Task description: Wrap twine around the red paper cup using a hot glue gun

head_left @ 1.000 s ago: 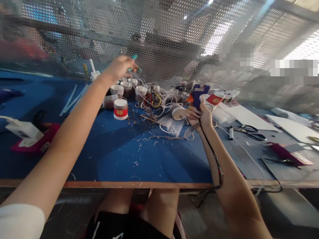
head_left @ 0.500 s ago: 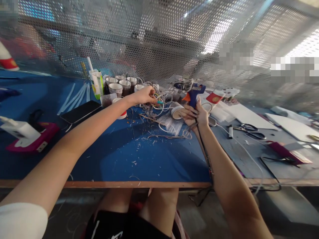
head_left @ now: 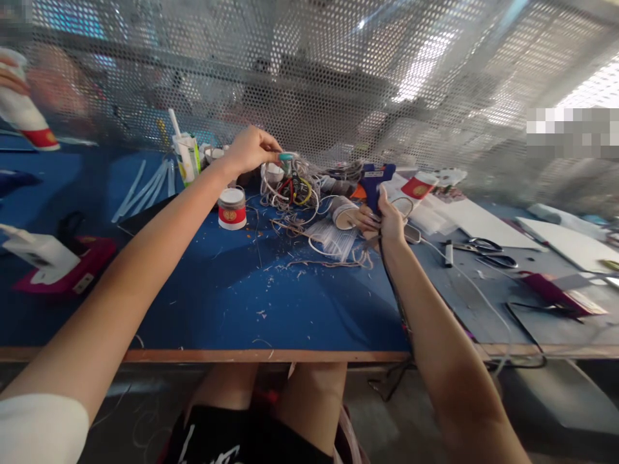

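Nearest to us, at 6 o'clock, our knees show under the wooden edge of the blue table (head_left: pixel 207 303), and both bare arms reach forward over it.

At about 1 o'clock our right hand (head_left: pixel 382 222) is closed around the handle of a blue glue gun (head_left: pixel 374 183), which stands upright with its orange nozzle pointing to the left. Its black cord (head_left: pixel 396 290) runs back along our forearm. We judge the gun light and stiff, with hard plastic that gives a sure hold at the handle; the nozzle may be hot, so it is better not to touch it.

Between the hands, at 12 o'clock, lie loose white strands (head_left: pixel 333 241) and small scraps.

Farther, at 11 o'clock, our left hand (head_left: pixel 251 148) pinches a small teal piece (head_left: pixel 286 156) between the fingertips, just above a tangle of wires (head_left: pixel 293 190). The piece looks very light and could slip easily; a fingertip pinch suits it. The wires are soft and will drag along.

A red and white jar (head_left: pixel 232 208) stands near the left wrist, and a carton with a straw (head_left: pixel 186 154) stands behind it. Scissors (head_left: pixel 483 251) lie at 2 o'clock. At the far left, another person's hand holds a white bottle (head_left: pixel 24 113).
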`<state>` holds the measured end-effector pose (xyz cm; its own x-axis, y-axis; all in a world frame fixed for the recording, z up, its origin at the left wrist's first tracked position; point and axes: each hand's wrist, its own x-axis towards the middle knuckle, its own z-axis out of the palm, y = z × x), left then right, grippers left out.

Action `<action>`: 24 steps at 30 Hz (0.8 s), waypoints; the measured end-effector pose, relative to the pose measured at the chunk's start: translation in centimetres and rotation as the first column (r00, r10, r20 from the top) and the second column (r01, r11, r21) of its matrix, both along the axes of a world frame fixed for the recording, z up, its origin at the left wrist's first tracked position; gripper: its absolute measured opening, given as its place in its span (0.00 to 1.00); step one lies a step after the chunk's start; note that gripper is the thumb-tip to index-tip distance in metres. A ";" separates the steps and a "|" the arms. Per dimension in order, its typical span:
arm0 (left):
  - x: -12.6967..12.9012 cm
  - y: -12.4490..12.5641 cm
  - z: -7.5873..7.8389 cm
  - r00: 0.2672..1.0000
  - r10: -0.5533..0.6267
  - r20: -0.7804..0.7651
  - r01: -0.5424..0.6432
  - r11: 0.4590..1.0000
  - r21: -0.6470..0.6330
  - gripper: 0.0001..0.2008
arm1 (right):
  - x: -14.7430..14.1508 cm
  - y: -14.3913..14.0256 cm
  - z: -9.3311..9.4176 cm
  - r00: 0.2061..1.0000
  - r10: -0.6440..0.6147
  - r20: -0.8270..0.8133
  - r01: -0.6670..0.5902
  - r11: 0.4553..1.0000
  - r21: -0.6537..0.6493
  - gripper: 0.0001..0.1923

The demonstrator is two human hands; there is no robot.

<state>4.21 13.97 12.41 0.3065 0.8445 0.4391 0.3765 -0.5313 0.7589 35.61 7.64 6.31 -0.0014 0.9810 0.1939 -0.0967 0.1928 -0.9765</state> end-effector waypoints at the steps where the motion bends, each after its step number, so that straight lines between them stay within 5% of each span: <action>1: -0.3 0.1 0.1 0.999 0.052 -0.003 -0.052 0.999 0.014 0.17 | 0.1 -0.1 0.0 1.000 0.010 0.007 -0.010 1.000 0.002 0.26; 10: -2.2 -0.5 2.3 0.963 0.259 0.072 -0.261 0.965 0.026 0.35 | 0.6 0.2 -0.4 0.997 0.019 0.070 -0.023 0.998 0.058 0.21; 16: -2.3 -2.0 3.4 0.956 0.271 0.113 -0.280 0.957 0.072 0.26 | 0.6 1.0 -1.1 0.985 -0.164 0.052 0.151 0.969 0.195 0.31; 24: 0.6 -1.6 1.7 0.961 0.171 -0.217 -0.153 0.983 0.099 0.12 | 1.8 1.7 -1.4 0.905 -0.421 -0.056 0.410 0.833 0.371 0.33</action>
